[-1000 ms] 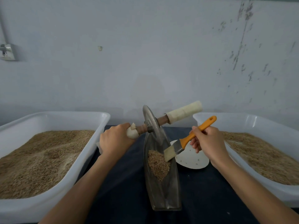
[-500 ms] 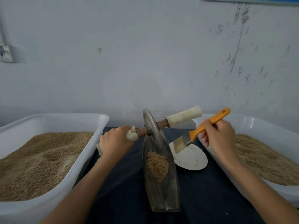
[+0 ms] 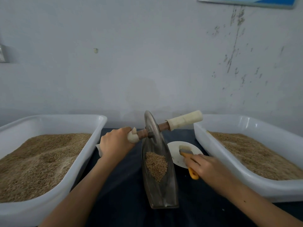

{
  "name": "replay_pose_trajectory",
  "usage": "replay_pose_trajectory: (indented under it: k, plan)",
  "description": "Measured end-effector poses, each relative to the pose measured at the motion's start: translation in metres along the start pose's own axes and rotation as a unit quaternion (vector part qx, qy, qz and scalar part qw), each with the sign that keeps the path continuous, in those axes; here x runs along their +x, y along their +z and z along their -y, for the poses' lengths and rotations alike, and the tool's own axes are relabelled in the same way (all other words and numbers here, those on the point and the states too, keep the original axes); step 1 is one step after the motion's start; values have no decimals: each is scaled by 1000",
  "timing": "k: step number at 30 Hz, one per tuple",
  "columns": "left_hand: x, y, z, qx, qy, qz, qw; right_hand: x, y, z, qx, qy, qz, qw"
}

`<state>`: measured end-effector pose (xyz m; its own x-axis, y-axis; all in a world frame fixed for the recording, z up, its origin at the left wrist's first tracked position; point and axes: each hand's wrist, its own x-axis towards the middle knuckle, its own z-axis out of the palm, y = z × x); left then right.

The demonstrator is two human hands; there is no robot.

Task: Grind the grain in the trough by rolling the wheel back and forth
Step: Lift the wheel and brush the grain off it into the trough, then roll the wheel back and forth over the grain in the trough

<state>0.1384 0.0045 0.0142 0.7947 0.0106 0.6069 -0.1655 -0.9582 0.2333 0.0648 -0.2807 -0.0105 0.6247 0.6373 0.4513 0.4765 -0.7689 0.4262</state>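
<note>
Head view shows the wheel (image 3: 151, 128) standing on edge at the far end of the trough (image 3: 159, 181), its axle tilted so the right handle (image 3: 185, 119) sits higher than the left. The left hand (image 3: 115, 145) is wrapped around the left handle, while the right hand (image 3: 208, 166) lies over the orange brush (image 3: 188, 158), whose bristles rest on the white plate (image 3: 173, 147) just right of the trough. How firmly the right hand's fingers hold the brush cannot be told.

Grain (image 3: 156, 166) sits heaped in the middle of the trough, nearer the person than the wheel and not under it.

With only one hand on the axle, the wheel is likely to lean further or twist in the channel, so a push toward the heap could ride up the trough's wall and flick grain onto the dark surface (image 3: 124, 194). The trough is narrow and stands free, so a lopsided push may also rock or slide it toward the plate. Both hands on the handles, with the axle levelled, would guard against this. Two white tubs (image 3: 91, 154) (image 3: 203, 141) of grain flank the work closely, so a wide swing of an elbow could knock their rims.
</note>
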Motion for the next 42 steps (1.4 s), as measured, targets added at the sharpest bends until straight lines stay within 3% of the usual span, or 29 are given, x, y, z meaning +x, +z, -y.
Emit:
replay_pose_trajectory:
  k: [12,15,16,19,22,27,31,42]
  plan:
    - [1,6,9,4,12,26,1000,-16,19,-3,-19,33,86,996]
    - [2,5,9,9,19,29,999,-13,13,2,14,91,125,988]
    - [3,4,9,13,21,28,999,-11,10,5,61,145,109,982]
    - [4,1,9,15,33,30,999,4,0,14,204,261,-54,942]
    - [4,-2,9,25,44,39,998,30,-8,13,189,223,-136,947]
    - [6,-6,6,47,71,50,995,67,-6,-1,90,199,-31,975]
    - [5,-6,4,38,88,94,991,76,2,-5,80,184,19,979]
    - [7,-8,9,47,106,143,983,75,13,-3,89,185,42,978]
